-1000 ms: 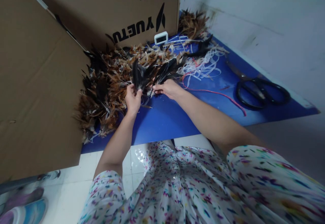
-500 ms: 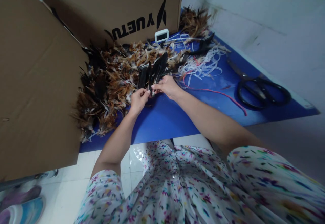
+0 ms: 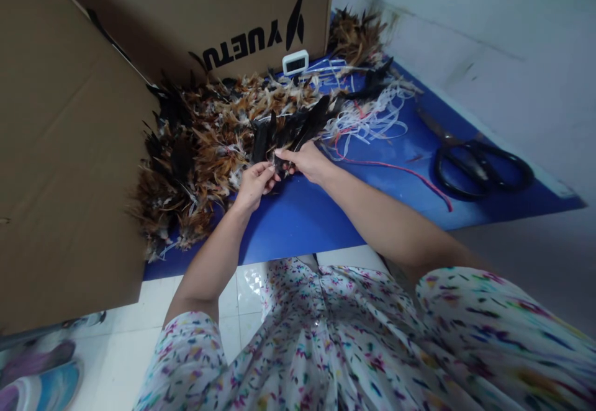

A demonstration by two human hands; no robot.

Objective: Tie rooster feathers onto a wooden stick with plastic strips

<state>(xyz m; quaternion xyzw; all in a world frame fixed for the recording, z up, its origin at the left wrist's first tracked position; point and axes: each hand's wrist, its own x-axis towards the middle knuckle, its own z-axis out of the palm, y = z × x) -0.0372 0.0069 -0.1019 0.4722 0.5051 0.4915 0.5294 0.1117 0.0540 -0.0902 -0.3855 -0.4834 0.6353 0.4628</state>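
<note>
Dark feathers (image 3: 310, 118) fan upward between my two hands, above the near part of the blue tabletop (image 3: 302, 225). My left hand (image 3: 255, 182) pinches the feathers at their base, thumb against fingers. My right hand (image 3: 305, 159) grips the same feathers from the right, its thumb laid over their lower ends and its fingers curled beneath. The exact quill ends are hidden by my fingers. Just beyond and to the left spreads a large heap of brown and black feathers (image 3: 209, 131), many in small tufts.
Large black-handled scissors (image 3: 475, 159) lie on the right. White plastic strips (image 3: 372, 116) and a red string (image 3: 395, 167) lie nearer the middle. A small white device (image 3: 295, 62) leans by the cardboard box (image 3: 177, 7); another cardboard panel (image 3: 69, 150) blocks the left. A brown feather bunch (image 3: 356, 35) sits far back.
The dark feathers have tipped and spread to the right. My right thumb has shifted slightly up and left over them, while my left hand keeps nearly the same place.
</note>
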